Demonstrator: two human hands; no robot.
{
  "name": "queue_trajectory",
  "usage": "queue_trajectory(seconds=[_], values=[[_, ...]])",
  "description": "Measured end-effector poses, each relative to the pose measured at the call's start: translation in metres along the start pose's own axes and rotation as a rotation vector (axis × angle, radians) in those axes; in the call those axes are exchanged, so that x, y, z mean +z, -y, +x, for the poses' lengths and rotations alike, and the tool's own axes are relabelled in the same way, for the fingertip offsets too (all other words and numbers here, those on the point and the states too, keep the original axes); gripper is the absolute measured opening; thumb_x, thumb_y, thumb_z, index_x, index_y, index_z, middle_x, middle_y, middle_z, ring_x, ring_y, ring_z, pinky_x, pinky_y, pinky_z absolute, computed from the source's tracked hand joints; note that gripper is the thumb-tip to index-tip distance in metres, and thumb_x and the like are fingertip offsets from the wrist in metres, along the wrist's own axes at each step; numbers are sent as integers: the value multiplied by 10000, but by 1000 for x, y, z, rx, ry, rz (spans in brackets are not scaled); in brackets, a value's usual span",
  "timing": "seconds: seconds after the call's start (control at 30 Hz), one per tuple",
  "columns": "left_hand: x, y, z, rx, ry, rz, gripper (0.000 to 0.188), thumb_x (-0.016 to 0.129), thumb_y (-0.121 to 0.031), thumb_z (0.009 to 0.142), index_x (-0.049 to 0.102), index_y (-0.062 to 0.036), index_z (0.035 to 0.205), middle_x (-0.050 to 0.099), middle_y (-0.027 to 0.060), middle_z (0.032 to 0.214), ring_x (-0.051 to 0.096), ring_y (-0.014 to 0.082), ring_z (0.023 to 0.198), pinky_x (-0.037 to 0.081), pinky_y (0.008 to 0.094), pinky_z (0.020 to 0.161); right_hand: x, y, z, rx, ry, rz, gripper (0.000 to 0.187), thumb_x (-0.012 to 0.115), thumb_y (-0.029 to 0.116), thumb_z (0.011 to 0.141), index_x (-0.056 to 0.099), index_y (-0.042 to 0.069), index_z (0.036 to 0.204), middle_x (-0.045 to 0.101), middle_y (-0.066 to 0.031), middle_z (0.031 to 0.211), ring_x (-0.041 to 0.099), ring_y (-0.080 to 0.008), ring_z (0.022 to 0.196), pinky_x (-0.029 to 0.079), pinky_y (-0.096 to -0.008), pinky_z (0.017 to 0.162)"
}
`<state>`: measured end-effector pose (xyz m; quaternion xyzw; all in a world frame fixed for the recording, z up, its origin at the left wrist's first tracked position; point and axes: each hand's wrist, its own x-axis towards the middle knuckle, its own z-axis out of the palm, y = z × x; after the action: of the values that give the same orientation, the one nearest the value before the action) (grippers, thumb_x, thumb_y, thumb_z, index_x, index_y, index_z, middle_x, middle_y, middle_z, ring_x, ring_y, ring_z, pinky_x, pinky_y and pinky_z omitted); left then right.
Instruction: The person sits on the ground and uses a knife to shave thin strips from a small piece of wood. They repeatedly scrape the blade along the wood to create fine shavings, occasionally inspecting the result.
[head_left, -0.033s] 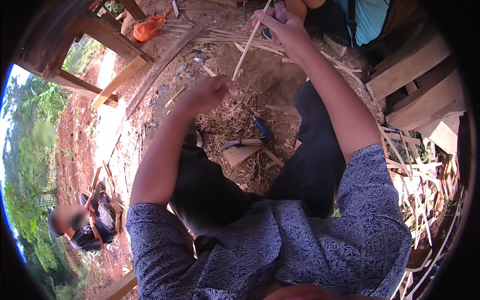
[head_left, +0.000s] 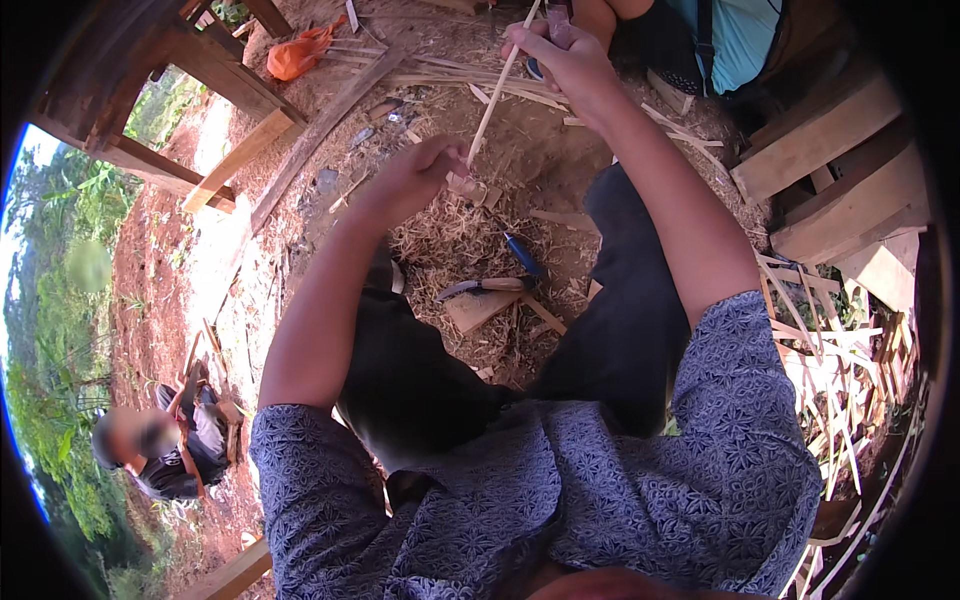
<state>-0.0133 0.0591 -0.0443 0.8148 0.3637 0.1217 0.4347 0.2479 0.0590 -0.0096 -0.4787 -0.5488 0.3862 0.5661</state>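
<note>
One pale strip [head_left: 496,103] between left hand [head_left: 420,178] and right hand [head_left: 577,75]; one orange bag [head_left: 292,60].

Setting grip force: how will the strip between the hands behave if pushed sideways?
The strip likely feels light, being so thin. Probably fairly stiff, since it runs nearly straight between left hand and right hand. Being slender, it could flex or snap.
</note>
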Motion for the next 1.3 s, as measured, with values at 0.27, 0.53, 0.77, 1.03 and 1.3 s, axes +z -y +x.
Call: queue_trajectory(seconds=[0.27,0.53,0.77,1.03,1.3], values=[[2,-29,6,138,-16,-406,345,544,-242,1014,540,-10,1271,678,107,1161,673,152,893,570,282,818,32,-20,0,-187,172,-208,383,616,423,950,688,71,1081,707,-9,972,426,-21,572,353,-196,526],[-32,-4,-17,245,-460,-874,81,562,-90,987,582,-55,1058,664,159,1187,685,198,1010,586,313,907,32,-20,-2,281,275,-208,608,373,582,1000,705,78,1072,581,-7,775,556,-115,727,456,-280,733],[-82,9,-131,536,-866,-1022,147,554,-39,980,593,1,1116,637,198,1210,670,248,1045,577,338,941,49,-133,-68,225,1035,-698,394,581,400,958,644,55,1138,596,-24,698,615,-153,650,501,-317,663],[81,-26,-264,330,-1020,-1188,170,588,-14,957,648,19,1113,676,150,1097,676,217,1038,575,310,913,65,-128,-167,280,1332,-763,685,761,290,803,506,40,1386,656,-138,1130,649,-232,944,517,-367,850],[195,-56,-293,321,-1062,-1211,176,690,8,884,692,21,1060,678,111,1011,668,144,851,545,263,727,123,32,-193,213,1215,-77,516,707,71,846,565,44,1341,634,-58,874,596,-118,705,486,-237,624]])
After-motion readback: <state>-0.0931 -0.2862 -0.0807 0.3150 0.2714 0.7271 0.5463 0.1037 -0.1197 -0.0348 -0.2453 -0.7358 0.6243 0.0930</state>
